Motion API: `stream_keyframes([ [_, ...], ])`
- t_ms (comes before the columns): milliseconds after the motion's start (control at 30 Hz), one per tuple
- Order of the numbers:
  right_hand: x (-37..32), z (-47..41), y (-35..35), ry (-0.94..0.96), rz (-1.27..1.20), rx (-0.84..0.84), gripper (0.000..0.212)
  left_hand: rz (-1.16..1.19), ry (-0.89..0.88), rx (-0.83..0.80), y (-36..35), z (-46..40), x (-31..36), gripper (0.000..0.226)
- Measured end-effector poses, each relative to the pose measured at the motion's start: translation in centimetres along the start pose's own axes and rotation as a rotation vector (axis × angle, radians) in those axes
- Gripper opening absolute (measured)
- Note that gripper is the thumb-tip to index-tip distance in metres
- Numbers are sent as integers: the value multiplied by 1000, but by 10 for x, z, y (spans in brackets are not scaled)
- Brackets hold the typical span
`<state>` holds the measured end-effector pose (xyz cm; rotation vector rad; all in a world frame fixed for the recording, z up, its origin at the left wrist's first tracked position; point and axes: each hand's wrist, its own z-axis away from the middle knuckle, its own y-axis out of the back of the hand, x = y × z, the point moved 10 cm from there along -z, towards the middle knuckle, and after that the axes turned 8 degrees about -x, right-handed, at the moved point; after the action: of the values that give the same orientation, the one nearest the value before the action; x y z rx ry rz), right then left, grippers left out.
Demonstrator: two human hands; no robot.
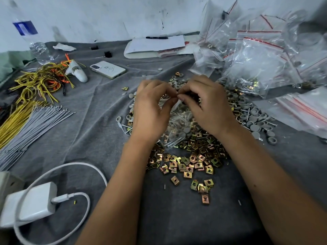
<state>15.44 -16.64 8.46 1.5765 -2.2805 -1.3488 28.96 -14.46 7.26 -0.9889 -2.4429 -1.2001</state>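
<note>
Pinching the little bag [178,124] at its top, both hands on it

And here we are over the grey cloth [99,106], both hands up at the middle of the table. The left hand [152,110] has thumb and forefinger curled in, nipping the upper edge of the clear plastic. The right hand [207,106] mirrors it, and its fingertips meet the left's right at the bag's mouth. So that's two pinch grips on one strip of plastic, knuckles almost touching.

The little bag hangs down between the palms towards the camera. It's stuffed with screws, grey round pieces and brassy bits, and its lower end rests on the heap below. That heap is a spread of brass-coloured clip nuts [189,160], thick under the wrists and thinning to a few strays nearer the camera. Grey caps [254,119] and long screws [246,105] lie scattered just to the right of the right hand.

Further right, a big jumble of filled zip bags [261,55] with red seal lines, and a flat stack of empty bags [304,110] beside them. Out left, yellow wires [40,80] in a tangle, a fan of grey cable ties [33,126], a white phone [108,69] face down and a water bottle [33,38]. Near left, a white charger [30,204] with its cable [83,167] looping round. At the back, a paper pad [155,45] with a black pen [156,37] on top
</note>
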Motion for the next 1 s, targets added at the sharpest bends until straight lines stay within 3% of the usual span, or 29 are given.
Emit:
stream_keyframes([
  [300,1,0,-5,37,16,-21,11,-46,-15,-13,-3,0,4,6],
  [733,2,2,7,33,106,88,12,-76,-29,24,4,0,1,7],
  [1000,9,3,9,-6,89,104,11,-60,38,32,8,1,-9,4],
])
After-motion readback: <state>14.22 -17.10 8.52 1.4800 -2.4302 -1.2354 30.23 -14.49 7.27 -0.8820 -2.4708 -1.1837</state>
